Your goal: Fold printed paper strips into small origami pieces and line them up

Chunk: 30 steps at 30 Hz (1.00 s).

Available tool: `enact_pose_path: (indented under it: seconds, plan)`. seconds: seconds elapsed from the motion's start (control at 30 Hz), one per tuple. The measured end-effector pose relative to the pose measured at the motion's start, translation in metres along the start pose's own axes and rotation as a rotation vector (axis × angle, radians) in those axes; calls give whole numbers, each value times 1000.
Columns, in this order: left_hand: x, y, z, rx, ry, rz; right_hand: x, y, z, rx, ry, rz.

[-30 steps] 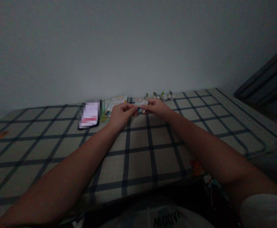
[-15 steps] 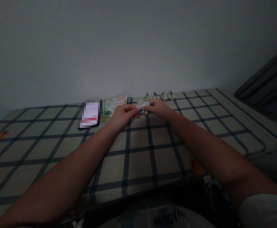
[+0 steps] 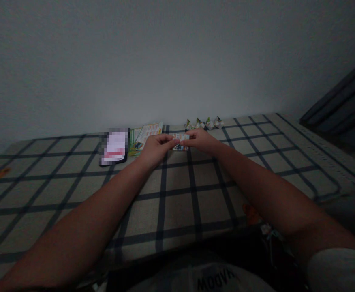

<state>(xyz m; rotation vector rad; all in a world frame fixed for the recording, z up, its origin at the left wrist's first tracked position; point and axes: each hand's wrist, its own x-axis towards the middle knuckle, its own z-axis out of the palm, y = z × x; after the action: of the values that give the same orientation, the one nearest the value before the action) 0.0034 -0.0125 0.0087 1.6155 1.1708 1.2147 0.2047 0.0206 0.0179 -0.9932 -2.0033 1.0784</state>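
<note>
Between my two hands is a small piece of printed paper (image 3: 182,148), white with orange and blue print, held just above the checked cloth. My left hand (image 3: 156,148) pinches its left side between thumb and fingers. From the other side, my right hand (image 3: 200,140) has its thumb and fingers closed on the paper, the two thumbs almost meeting in the middle. The fingers partly cover the paper, so its folds cannot be made out. Just behind my right hand stands a row of several small folded paper pieces (image 3: 208,123).
Left of my hands lie printed leaflets (image 3: 149,130), overlapping one another. Beside them is a phone (image 3: 115,147) with a blurred-out screen. A checked tablecloth (image 3: 177,202) covers the table, which meets a plain wall (image 3: 177,61). A dark curtain (image 3: 344,97) hangs at the right.
The small paper has tilted and dropped slightly between my fingers. My right thumb has moved left toward the left thumb. The phone, leaflets and folded pieces stay where they were.
</note>
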Motion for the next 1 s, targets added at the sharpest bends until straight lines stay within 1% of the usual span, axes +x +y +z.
enact_pose_path:
  seconds: [0.17,0.3,0.47,0.53,0.63,0.73,0.8,0.9,1.0]
  plan:
    - [-2,3,1,61,53,14,0,-2,1,73,5,-8]
    - [-2,6,2,70,81,24,0,-1,0,100,-40,-5]
    - [-1,8,-1,58,76,43,-1,0,1,93,-90,-20]
    - [0,7,-2,24,69,45,-1,-1,2,108,-91,-14]
    - [1,3,-3,-6,33,20,-1,-1,2,124,-73,9]
    - [1,-1,-4,86,-71,-22,0,1,0,115,-26,21]
    - [1,-3,-4,144,-106,-27,2,3,-1,115,10,33]
    - [1,-5,-5,157,-67,11,4,5,1,210,31,54]
    - [3,-4,-7,173,9,36,4,3,3,342,0,107]
